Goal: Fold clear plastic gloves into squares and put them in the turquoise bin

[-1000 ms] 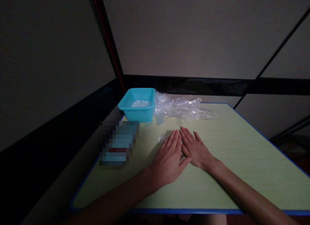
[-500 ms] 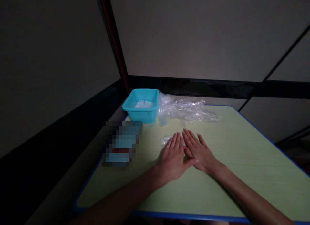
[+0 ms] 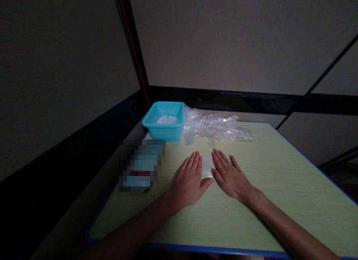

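Note:
A small clear plastic bag (image 3: 207, 167) lies flat on the table between my two hands, its side edges hidden under the fingers. My left hand (image 3: 188, 181) is spread palm down on its left part, with the thumb pointing right along the near edge. On the other side my right hand (image 3: 229, 175) rests flat, fingertips pointing away from me, over the bag's right edge. Both hands have their fingers stretched out, and neither grips anything. A narrow gap separates them, where the shiny film shows.
A turquoise plastic basin (image 3: 165, 133) holding something white stands at the back left. Beside it spreads a heap of crumpled clear plastic bags (image 3: 220, 127). A blurred-out flat object (image 3: 144, 165) lies at the left edge of the pale green table (image 3: 279, 200), which has a blue rim.
My left hand has slid to the left, away from my right hand, uncovering the middle of the bag. The right hand has stayed nearly in place.

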`<state>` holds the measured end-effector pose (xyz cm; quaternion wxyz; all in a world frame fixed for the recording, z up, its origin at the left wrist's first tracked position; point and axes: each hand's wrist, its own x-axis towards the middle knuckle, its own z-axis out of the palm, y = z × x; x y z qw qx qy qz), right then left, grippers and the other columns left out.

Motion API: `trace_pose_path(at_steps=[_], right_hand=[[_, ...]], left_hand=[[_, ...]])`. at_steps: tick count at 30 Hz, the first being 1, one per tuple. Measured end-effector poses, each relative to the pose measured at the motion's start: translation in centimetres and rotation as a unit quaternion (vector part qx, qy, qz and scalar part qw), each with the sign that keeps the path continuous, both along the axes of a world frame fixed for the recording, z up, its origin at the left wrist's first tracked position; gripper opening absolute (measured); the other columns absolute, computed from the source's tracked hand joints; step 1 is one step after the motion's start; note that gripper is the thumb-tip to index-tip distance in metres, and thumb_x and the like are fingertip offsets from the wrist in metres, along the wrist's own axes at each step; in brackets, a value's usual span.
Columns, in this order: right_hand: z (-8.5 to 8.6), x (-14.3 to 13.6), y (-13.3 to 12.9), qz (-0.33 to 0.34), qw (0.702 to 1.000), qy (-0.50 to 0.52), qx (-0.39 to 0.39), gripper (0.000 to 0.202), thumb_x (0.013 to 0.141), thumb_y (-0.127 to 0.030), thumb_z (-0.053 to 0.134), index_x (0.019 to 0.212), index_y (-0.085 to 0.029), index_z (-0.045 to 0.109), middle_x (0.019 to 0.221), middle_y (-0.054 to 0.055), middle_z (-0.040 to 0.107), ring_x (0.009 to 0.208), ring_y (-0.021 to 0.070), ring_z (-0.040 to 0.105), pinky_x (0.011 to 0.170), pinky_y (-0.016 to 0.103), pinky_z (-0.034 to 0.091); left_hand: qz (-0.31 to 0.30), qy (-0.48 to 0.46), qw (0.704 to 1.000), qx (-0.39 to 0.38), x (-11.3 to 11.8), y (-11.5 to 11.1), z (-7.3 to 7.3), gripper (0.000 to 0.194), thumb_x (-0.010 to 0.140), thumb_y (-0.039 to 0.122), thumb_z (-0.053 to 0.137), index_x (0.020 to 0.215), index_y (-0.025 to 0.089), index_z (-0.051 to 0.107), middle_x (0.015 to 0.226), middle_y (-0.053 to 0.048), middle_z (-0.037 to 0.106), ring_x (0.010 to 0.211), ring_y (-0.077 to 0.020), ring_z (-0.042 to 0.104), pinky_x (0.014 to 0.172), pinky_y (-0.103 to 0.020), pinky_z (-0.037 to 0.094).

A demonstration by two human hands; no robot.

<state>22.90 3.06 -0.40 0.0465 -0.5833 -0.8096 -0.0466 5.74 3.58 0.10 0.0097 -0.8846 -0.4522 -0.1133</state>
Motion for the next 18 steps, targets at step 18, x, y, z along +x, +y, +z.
trace_pose_path(at_steps=[18], right_hand=[[0.4, 1.1, -0.3, -0.025, 0.999, 0.018, -0.035, 0.06, 0.09, -0.043, 0.022, 0.139, -0.009, 0.023, 0.144, 0.009, 0.018, 0.133, 0.0215, 0.017, 0.106, 0.047, 0.017]], left_hand=[[0.009, 0.011, 1.0, 0.002, -0.9, 0.1, 0.1, 0.066, 0.085, 0.049, 0.039, 0.129, -0.001, 0.035, 0.14, -0.021, 0.027, 0.131, -0.0281, 0.024, 0.105, -0.041, 0.026]])
